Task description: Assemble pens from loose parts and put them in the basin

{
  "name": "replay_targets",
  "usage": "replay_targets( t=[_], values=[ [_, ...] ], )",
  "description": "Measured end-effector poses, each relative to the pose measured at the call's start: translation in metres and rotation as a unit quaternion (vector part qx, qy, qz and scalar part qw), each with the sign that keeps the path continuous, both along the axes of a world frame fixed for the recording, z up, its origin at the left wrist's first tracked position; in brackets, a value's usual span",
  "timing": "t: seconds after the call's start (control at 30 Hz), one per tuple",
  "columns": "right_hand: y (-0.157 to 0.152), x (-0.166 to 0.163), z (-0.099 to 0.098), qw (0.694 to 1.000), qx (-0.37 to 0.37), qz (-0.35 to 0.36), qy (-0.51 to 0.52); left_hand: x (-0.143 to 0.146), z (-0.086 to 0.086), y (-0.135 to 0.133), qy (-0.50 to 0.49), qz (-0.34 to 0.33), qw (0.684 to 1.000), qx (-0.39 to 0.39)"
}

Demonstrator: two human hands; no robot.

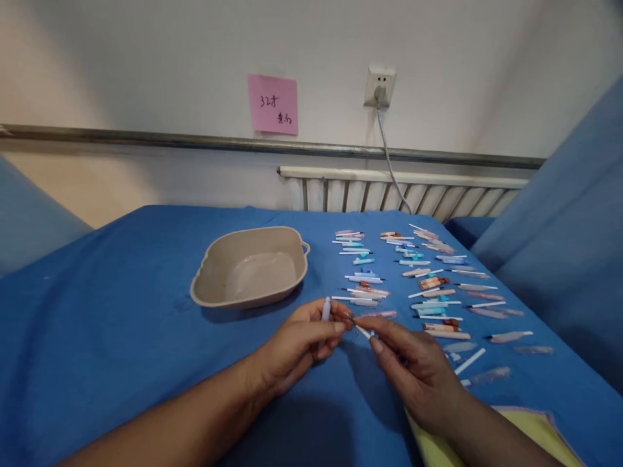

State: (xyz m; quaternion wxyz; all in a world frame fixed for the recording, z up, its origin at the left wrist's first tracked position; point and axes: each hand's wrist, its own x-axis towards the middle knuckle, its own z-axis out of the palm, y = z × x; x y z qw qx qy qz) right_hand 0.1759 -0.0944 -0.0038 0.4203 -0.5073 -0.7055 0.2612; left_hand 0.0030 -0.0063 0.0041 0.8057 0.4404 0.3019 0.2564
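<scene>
My left hand (299,340) is closed around a pale lavender pen barrel (326,309), whose end sticks up above the fingers. Between thumb and fingertips, my right hand (418,370) pinches a thin white pen refill (363,332). The refill slants up to the left, and its dark tip meets the fingertips of my left hand. Both hands are raised over the blue cloth. Small wiry details near the tip are too fine to make out. Just beyond the hands lies a pink pen part (382,314).
Rows of pen barrels and white refills (440,305) cover the cloth's right side. A beige plastic basin (248,303) stands left of centre on the blue cloth (121,311). A yellow cloth (525,431) lies at lower right. Behind are a rail (195,139) and a plugged socket (380,85).
</scene>
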Motion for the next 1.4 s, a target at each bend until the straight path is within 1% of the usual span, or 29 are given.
replay_targets(
  t=[0.13,0.2,0.37,0.5,0.6,0.67,0.73,0.87,1.03,1.13,1.23,1.3,1.4],
  values=[
    [0.0,0.002,-0.001,0.999,0.003,-0.039,0.004,0.0,0.002,0.007,-0.038,0.028,0.996,-0.072],
    [0.0,0.004,0.0,0.999,-0.001,-0.045,0.01,0.0,0.002,0.009,-0.038,0.048,0.994,-0.088],
    [-0.001,0.006,0.002,0.998,-0.029,-0.029,0.043,0.0,0.0,0.011,-0.003,0.096,0.994,-0.056],
    [-0.002,0.007,0.002,0.998,-0.043,-0.033,0.036,-0.001,0.001,0.013,-0.036,0.117,0.99,-0.064],
    [-0.002,0.006,0.0,0.998,-0.042,-0.034,0.031,-0.002,0.001,0.016,-0.06,0.145,0.985,-0.071],
    [-0.002,0.006,-0.002,0.998,-0.054,-0.032,0.029,-0.002,0.0,0.017,-0.067,0.151,0.984,-0.07],
    [-0.001,0.006,-0.004,0.997,-0.067,-0.03,0.028,-0.001,-0.002,0.017,-0.068,0.14,0.986,-0.063],
    [0.0,0.006,-0.003,0.997,-0.069,-0.03,0.031,0.0,-0.005,0.014,-0.056,0.112,0.991,-0.037],
    [0.0,0.005,0.0,0.994,-0.098,-0.01,0.048,0.0,-0.005,0.012,-0.034,0.108,0.994,0.002],
    [0.001,0.003,-0.001,0.988,-0.123,0.004,0.088,0.0,-0.006,0.01,-0.023,0.101,0.994,0.023],
    [0.002,0.002,-0.003,0.976,-0.161,0.014,0.148,0.001,-0.009,0.006,-0.004,0.083,0.995,0.046],
    [0.003,0.001,-0.005,0.966,-0.185,0.015,0.18,0.003,-0.011,0.002,0.015,0.059,0.996,0.064],
    [0.005,0.0,-0.004,0.951,-0.216,0.028,0.219,0.003,-0.011,-0.001,0.034,0.004,0.996,0.083]
  ],
)
